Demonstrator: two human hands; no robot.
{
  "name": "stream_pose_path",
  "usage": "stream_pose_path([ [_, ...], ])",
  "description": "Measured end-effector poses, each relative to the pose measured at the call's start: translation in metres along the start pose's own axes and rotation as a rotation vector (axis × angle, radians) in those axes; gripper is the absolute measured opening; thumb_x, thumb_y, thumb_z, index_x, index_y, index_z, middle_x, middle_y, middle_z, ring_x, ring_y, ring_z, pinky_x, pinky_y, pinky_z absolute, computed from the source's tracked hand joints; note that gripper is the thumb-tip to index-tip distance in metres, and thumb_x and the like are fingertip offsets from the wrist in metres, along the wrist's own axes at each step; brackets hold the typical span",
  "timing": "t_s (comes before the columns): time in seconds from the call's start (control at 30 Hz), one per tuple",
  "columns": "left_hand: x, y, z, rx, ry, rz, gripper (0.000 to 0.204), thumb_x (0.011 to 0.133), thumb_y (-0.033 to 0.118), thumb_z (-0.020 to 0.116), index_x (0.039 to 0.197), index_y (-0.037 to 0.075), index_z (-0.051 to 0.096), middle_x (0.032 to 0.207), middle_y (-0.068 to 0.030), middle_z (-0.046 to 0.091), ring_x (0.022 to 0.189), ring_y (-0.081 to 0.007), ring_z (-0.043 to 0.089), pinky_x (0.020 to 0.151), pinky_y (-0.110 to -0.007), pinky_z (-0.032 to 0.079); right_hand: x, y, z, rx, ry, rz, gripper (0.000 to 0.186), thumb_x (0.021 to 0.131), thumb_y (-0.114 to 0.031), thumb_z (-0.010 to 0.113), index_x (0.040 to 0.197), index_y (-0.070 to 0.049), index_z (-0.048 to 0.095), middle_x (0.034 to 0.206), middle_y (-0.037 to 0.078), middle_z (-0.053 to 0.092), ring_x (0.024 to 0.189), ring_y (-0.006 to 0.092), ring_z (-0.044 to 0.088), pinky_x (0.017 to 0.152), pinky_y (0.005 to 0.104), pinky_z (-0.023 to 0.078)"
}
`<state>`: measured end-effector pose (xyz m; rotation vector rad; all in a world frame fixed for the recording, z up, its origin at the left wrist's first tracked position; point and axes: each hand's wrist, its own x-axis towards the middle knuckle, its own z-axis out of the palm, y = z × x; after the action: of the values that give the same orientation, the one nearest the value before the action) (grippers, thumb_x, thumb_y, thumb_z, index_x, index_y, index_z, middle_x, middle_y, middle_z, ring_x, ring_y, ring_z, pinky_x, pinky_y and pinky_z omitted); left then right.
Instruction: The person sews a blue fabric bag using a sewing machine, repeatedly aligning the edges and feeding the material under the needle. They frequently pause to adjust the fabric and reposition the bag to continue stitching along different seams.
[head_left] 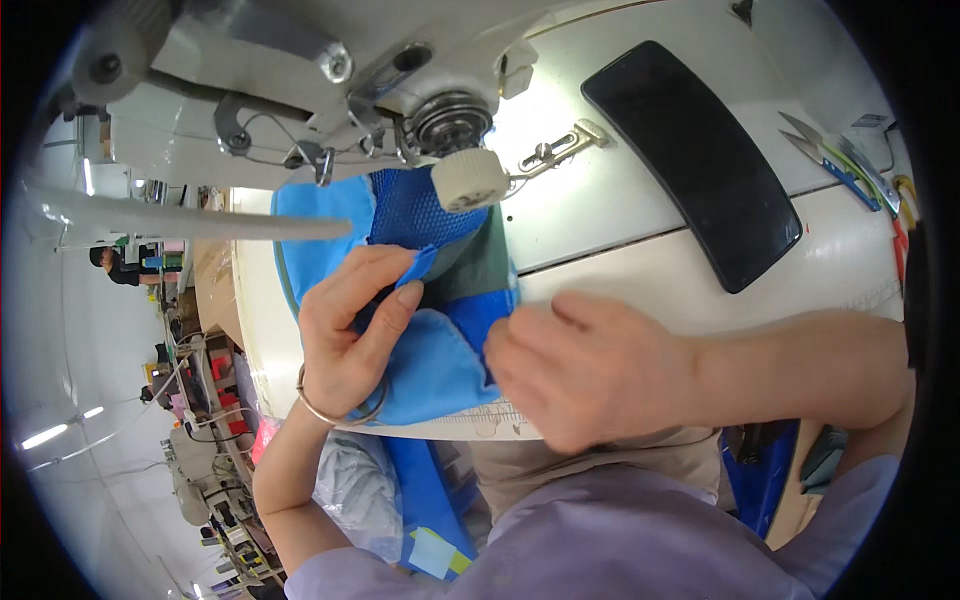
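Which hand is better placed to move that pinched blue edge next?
Probably the left hand: it pinches the blue edge, while the right hand is lower, away from that edge.

L fingers (pixel 394 312) pinching blue fabric (pixel 425 365), R fingers (pixel 512 372) alongside, blk phone (pixel 695 165)

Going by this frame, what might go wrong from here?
Fingers near the machine: the left hand pinches a blue edge close to the sewing machine; the needle isn't visible, so its clearance can't be judged.

Snagging: the bracelet on the left wrist sits beside the light-blue fabric and might catch it.

Misalignment: blue mesh and fabric panels overlap, so layers could slip; the right hand is too blurred to confirm a grip.
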<state>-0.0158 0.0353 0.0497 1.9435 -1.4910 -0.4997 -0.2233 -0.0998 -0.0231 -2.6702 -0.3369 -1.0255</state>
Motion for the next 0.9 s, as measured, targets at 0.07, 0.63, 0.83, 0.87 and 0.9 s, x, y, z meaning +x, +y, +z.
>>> stream_pose_path([
  [0.07, 0.002, 0.005, -0.003, 0.073, -0.014, 0.079, 0.02, 0.09, -0.001, 0.071, 0.109, -0.004, 0.072, 0.107, -0.0153, 0.072, 0.09, -0.0256, 0.07, 0.079, -0.031, 0.053, 0.003, -0.004, -0.004, -0.026, 0.056, -0.055, 0.025, 0.07, -0.014, 0.068, 0.084, 0.007, 0.071, 0.093, 0.016, 0.068, 0.078, 0.0235, 0.062, 0.06, 0.0281, 0.046],
  [0.63, 0.015, 0.005, 0.018, 0.598, -0.08, 0.624, 0.04, 0.066, 0.005, 0.074, 0.106, 0.009, 0.076, 0.088, -0.01, 0.063, 0.072, -0.0254, 0.066, 0.061, -0.034, 0.052, 0.005, -0.009, 0.017, 0.05, 0.373, -0.051, 0.035, 0.073, -0.019, 0.065, 0.088, 0.012, 0.07, 0.095, 0.02, 0.067, 0.084, 0.0278, 0.065, 0.07, 0.0352, 0.051],
  [0.83, 0.004, 0.003, 0.009, 0.556, 0.028, 0.522, 0.042, 0.061, 0.001, 0.076, 0.102, 0.009, 0.078, 0.085, -0.0123, 0.064, 0.063, -0.0253, 0.062, 0.057, -0.034, 0.051, 0.009, 0.03, 0.011, 0.0, 0.219, 0.242, 0.022, 0.07, -0.013, 0.071, 0.087, 0.001, 0.067, 0.094, 0.011, 0.063, 0.089, 0.0227, 0.062, 0.071, 0.0303, 0.052],
  [0.87, 0.004, 0.003, 0.011, 0.564, 0.045, 0.549, 0.042, 0.061, 0.001, 0.076, 0.102, 0.009, 0.078, 0.086, -0.012, 0.064, 0.065, -0.0259, 0.063, 0.058, -0.034, 0.051, 0.008, 0.036, 0.013, -0.007, 0.171, 0.285, 0.021, 0.069, -0.011, 0.072, 0.087, -0.001, 0.066, 0.093, 0.01, 0.062, 0.09, 0.0218, 0.061, 0.071, 0.0295, 0.052],
  [0.9, 0.004, 0.003, 0.012, 0.557, 0.038, 0.557, 0.042, 0.062, -0.002, 0.075, 0.102, 0.009, 0.078, 0.088, -0.0131, 0.065, 0.067, -0.0264, 0.064, 0.06, -0.034, 0.052, 0.009, 0.037, 0.015, 0.009, 0.167, 0.272, 0.021, 0.069, -0.01, 0.072, 0.087, -0.002, 0.066, 0.092, 0.009, 0.061, 0.09, 0.0221, 0.061, 0.071, 0.0299, 0.053],
])
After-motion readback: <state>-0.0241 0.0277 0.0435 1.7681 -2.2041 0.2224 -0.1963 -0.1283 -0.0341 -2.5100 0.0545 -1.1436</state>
